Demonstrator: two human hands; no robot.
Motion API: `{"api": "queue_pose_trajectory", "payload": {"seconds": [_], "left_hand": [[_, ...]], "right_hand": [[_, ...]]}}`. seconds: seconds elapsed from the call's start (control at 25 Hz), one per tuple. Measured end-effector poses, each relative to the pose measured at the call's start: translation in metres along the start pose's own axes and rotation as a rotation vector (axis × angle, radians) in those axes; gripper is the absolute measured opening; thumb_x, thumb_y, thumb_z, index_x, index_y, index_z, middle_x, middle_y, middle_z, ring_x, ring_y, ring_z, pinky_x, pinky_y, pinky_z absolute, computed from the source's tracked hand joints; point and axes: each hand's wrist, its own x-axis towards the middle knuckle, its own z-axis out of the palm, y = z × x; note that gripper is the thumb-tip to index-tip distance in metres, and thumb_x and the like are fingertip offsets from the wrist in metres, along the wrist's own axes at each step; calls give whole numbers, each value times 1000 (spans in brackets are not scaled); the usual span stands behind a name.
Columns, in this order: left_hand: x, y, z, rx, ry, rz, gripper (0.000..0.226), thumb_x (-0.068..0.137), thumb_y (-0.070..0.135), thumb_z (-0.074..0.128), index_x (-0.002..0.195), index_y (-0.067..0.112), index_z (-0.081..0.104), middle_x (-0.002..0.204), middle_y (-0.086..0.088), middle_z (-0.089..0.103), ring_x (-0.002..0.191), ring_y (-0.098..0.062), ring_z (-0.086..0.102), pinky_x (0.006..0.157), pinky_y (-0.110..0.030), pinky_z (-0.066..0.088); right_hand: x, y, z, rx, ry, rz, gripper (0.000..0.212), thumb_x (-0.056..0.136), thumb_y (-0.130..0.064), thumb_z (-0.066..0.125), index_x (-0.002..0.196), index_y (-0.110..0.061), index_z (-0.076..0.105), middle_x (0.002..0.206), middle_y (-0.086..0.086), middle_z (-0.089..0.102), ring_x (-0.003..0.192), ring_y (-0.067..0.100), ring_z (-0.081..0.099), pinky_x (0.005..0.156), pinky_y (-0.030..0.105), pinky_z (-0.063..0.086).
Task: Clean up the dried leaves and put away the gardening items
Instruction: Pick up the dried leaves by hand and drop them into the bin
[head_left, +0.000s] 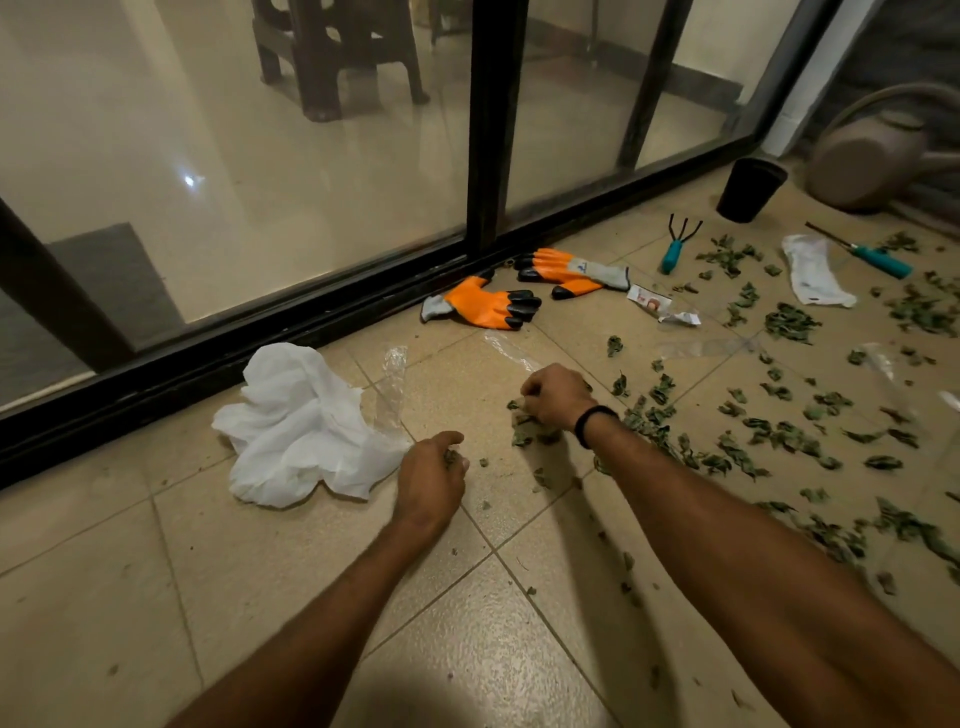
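Leaves (779, 431) lay scattered over the floor tiles (104, 597), nearly all of them to the right of my right hand (558, 397), in a loose band that ran from its knuckles toward the lower right beside my forearm. That put the right hand much nearer the bulk of them than the left hand (434, 480). The right hand's fingers were curled down onto a small clump (522, 428) directly beneath them, pinching it in. The left hand sat knuckles-up, its fingers curled around a few crumbs of leaf that showed by the thumb. Just beside that hand, on its left, lay a crumpled white bag (301, 426), or perhaps a cloth; I could not tell which, nor where its mouth was. I judged the next move to be a carry leftward, from the clump across to that white heap. The orange gloves (488, 306) and the rake (678, 244) lay well beyond, by the glass door (234, 156), untouched.
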Motion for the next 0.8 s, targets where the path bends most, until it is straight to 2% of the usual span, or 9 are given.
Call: {"api": "queue_pose_trajectory", "payload": {"seconds": [0.04, 0.12, 0.16, 0.24, 0.4, 0.56, 0.6, 0.72, 0.8], "left_hand": [[-2, 1, 7, 60, -24, 28, 36, 95, 9, 61, 130, 12, 65, 116, -9, 69, 105, -21, 64, 89, -26, 46], [-5, 1, 20, 180, -76, 83, 39, 98, 7, 53, 136, 13, 60, 116, -10, 63, 104, -21, 60, 83, -23, 42], [-5, -1, 26, 232, -83, 114, 37, 99, 7, 52, 135, 14, 60, 113, -10, 61, 99, -20, 58, 79, -23, 42], [-7, -1, 33, 258, -70, 150, 28, 101, 10, 50, 125, 13, 64, 106, -8, 57, 94, -18, 55, 75, -25, 43], [-6, -1, 43, 286, -52, 229, 17, 102, 28, 54, 101, 15, 64, 102, -3, 53, 95, -17, 51, 79, -31, 51], [-7, -1, 51, 259, 22, 221, 16, 100, 24, 58, 95, 12, 68, 99, -4, 55, 94, -17, 51, 74, -27, 47], [-7, 1, 52, 291, 57, 218, 16, 100, 22, 58, 94, 11, 69, 97, -6, 57, 91, -18, 52, 71, -27, 44], [-4, 7, 47, 165, 115, 57, 23, 97, 20, 59, 76, 15, 68, 82, -4, 62, 77, -19, 61, 63, -27, 43], [-6, 10, 38, -21, 98, -47, 24, 95, 21, 63, 72, 17, 71, 70, 2, 67, 67, -13, 65, 59, -24, 46]], "right_hand": [[-3, -1, 9, -56, -27, -50, 26, 90, -13, 69, 114, -6, 71, 117, 10, 69, 103, 19, 64, 92, 22, 51], [-8, -3, 24, -116, -28, -127, 21, 92, -11, 66, 109, -1, 71, 111, 12, 66, 81, 9, 61, 71, 4, 45], [-8, -3, 29, -132, -17, -153, 16, 92, -9, 64, 104, 0, 72, 105, 12, 65, 77, 10, 60, 66, 4, 44], [-6, -3, 31, -113, 30, -161, 16, 92, -7, 60, 98, -5, 75, 101, 10, 70, 88, 20, 65, 76, 20, 51], [-6, 8, 9, 185, 128, 40, 11, 91, -15, 66, 91, -13, 77, 91, -1, 73, 83, 15, 66, 76, 28, 57], [-27, 14, 9, 41, 12, -65, 21, 90, -16, 69, 110, -14, 73, 111, -1, 70, 104, 14, 62, 96, 33, 51], [-33, 12, 18, -5, -25, -111, 20, 89, -14, 69, 108, -13, 74, 109, 0, 70, 103, 14, 61, 96, 33, 50], [-49, 11, 47, -121, -7, -221, 13, 85, -2, 64, 79, -10, 72, 82, 3, 65, 83, 17, 56, 76, 32, 46], [-53, 13, 52, -93, 68, -180, 17, 88, -3, 59, 86, -10, 75, 86, 4, 67, 85, 17, 56, 76, 29, 46]]}}
